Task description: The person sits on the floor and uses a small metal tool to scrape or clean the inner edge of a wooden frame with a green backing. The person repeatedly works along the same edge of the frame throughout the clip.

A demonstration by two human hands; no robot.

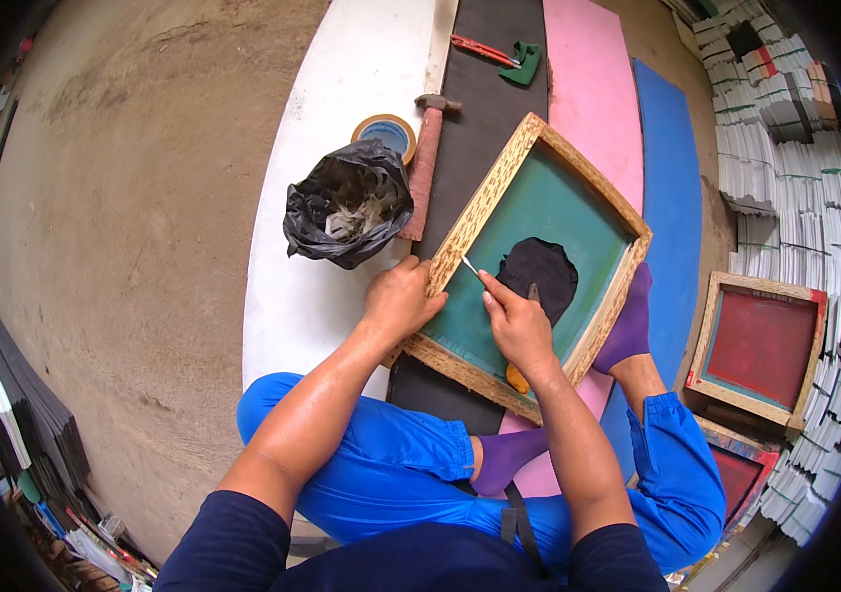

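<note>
Frame: a wooden-framed printing screen with green mesh (pixel 539 232) lay tilted on the floor mats straight ahead of the seated person, its near corner toward the lap and its far corner pointing up and away to the right.
Left hand: the left hand (pixel 401 301) was clasped over the frame's near-left rail, fingers curled on the wood, steadying it.
Right hand: the right hand (pixel 517 324) rested on the mesh just inside that rail, pinching a thin blade-like tool (pixel 469 264) whose tip pointed up-left toward the rail's inner edge; an orange handle end (pixel 516 378) showed below the palm.
Key relation: the tool tip sat between the two hands, touching or almost touching the mesh where it met the left rail; the right hand was the nearer one.
Black patch: a dark irregular patch on the mesh (pixel 539 271) lay just right of the right hand.
Nearby: a black plastic bag of scraps (pixel 346 202), a roll of tape (pixel 386 130) and a hammer (pixel 425 158) lay left of the frame.
</note>
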